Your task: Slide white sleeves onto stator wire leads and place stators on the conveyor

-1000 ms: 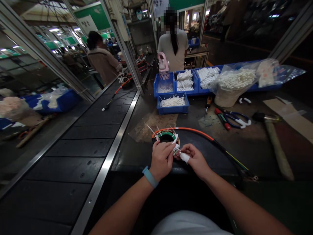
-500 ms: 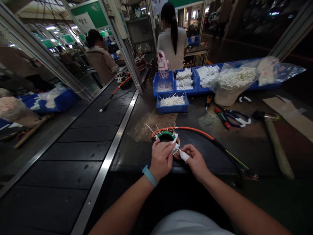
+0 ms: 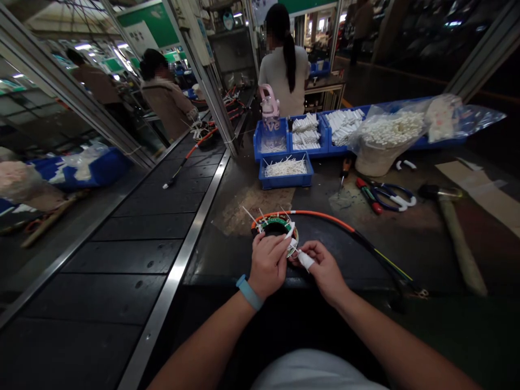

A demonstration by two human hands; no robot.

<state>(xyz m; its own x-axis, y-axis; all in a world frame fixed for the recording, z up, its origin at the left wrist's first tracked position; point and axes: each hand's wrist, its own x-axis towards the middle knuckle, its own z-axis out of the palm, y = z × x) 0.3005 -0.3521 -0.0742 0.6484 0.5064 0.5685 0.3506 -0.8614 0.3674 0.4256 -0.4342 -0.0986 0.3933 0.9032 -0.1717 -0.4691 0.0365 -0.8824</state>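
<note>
A ring-shaped motor stator (image 3: 270,221), with a green inner rim, lies on the bench in front of me. Thin white cable ties (image 3: 249,214) stick up from its far side, and an orange cable (image 3: 312,213) curves away to the right. My left hand (image 3: 268,262) is closed over the near left of the ring, fingertips pressing by a white piece on it. At the ring's right edge my right hand (image 3: 325,271) pinches a thin white tie end, mostly hidden by the fingers. White wrapping (image 3: 305,259) covers the right thumb.
Beyond the stator stands a blue tray (image 3: 286,181) of thin white strips, before blue bins (image 3: 320,151) of white tubes. A screwdriver (image 3: 345,169), cutters (image 3: 394,196) and a hammer (image 3: 459,238) lie rightward. A slatted conveyor (image 3: 134,254) runs on my left; co-workers are beyond.
The conveyor slats and the orange-cabled part on them have shifted slightly toward me. A person at the far left has moved farther back and right. My hands barely differ.
</note>
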